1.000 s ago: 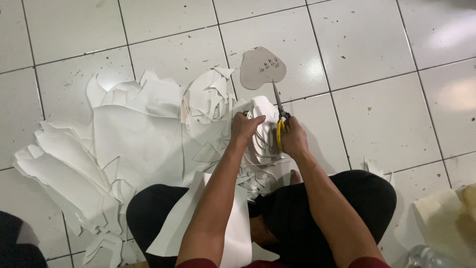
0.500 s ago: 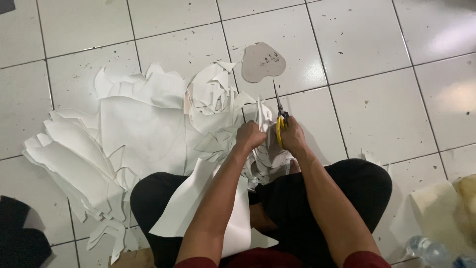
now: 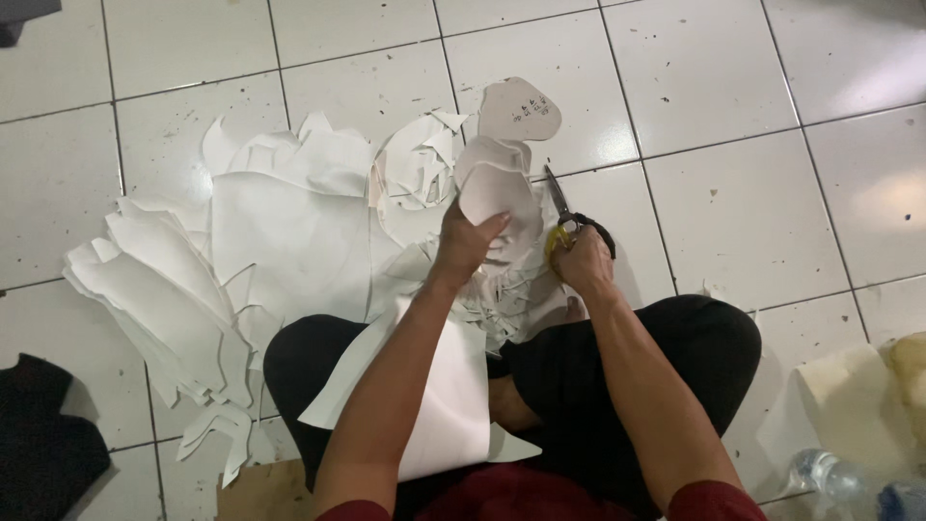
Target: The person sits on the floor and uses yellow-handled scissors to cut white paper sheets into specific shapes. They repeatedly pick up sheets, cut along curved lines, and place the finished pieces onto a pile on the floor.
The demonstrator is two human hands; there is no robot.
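Note:
I sit cross-legged on a white tiled floor. My left hand [image 3: 465, 241] grips a rounded white cut-out piece [image 3: 494, 188] and holds it up over the pile. My right hand [image 3: 583, 259] is closed on yellow-handled scissors [image 3: 559, 214], whose blades point away from me along the piece's right edge. A large white sheet [image 3: 446, 405] lies across my lap. Beyond the hands a beige template [image 3: 519, 108] rests on the floor.
A wide pile of white sheets and offcuts [image 3: 241, 251] spreads to the left and ahead. A dark cloth [image 3: 43, 449] lies at the lower left. A plastic bottle [image 3: 839, 478] and cream foam pieces [image 3: 868, 391] sit at the lower right.
The left hand has lifted and turned the white piece so its rounded outline stands up. The view has shifted, so the pile and template sit lower and more to the right.

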